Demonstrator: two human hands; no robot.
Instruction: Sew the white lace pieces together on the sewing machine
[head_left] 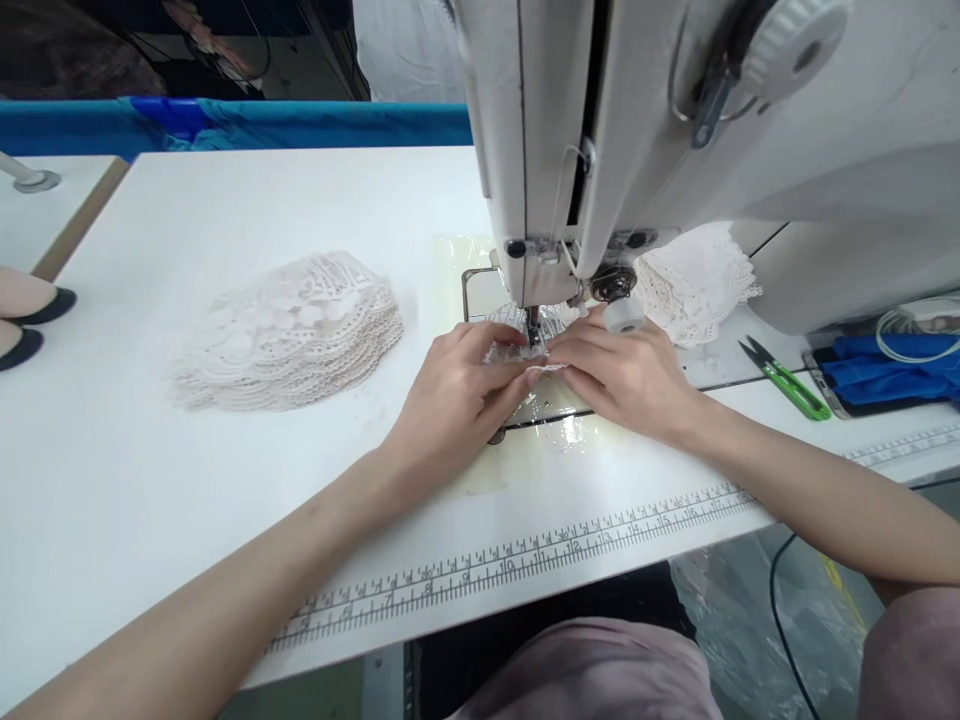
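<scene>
A piece of white lace [551, 367] lies under the presser foot [533, 330] of a white sewing machine [555, 120]. My left hand [469, 385] pinches the near left edge of this lace, thumb and fingers pressed together just beside the needle area. From the other side, my right hand [619, 365] holds the lace with its fingertips close to the foot. The two hands almost meet in front of the needle. Much of the lace is hidden by my fingers and the machine head.
A stack of lace pieces [300, 335] lies left on the white table [247, 510]. More lace [697, 285] sits behind my right hand. Green thread snips [787, 380] lie at right, beside a phone [829, 385] and blue cloth [896, 368]. A printed ruler [510, 568] runs along the front edge.
</scene>
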